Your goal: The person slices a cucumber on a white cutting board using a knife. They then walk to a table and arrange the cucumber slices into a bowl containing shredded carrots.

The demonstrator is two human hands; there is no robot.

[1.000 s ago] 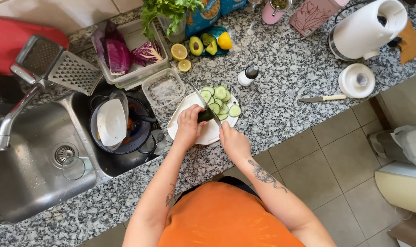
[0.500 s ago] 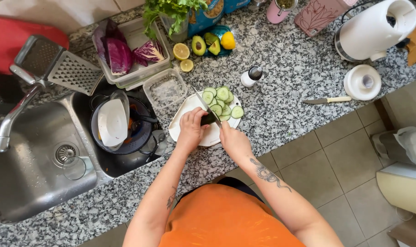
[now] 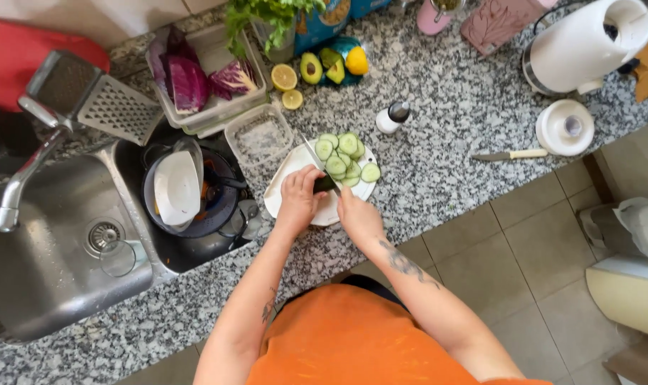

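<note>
Speckled grey granite makes up the counter (image 3: 445, 128), the widest surface in view, with a steel sink (image 3: 46, 285) sunk into its left part and a stack of dirty dishes (image 3: 188, 192) in the basin beside it. At the far right stands a white kettle (image 3: 588, 46), and at the far left a tray of red cabbage (image 3: 195, 78). Near the counter's middle lies a white cutting board (image 3: 288, 178), a little nearer the centre of the view than half a second ago. On its far end lies a heap of cucumber slices (image 3: 345, 157), spread much as before. The left hand (image 3: 299, 199) is curled over the dark uncut end of the cucumber (image 3: 326, 184), pressing it to the board. The right hand (image 3: 358, 217) is closed round the handle of a knife (image 3: 317, 157), whose blade slants across the board at the cut end; both hands sit close together as earlier. A second knife (image 3: 509, 155) lies apart to the right.
</note>
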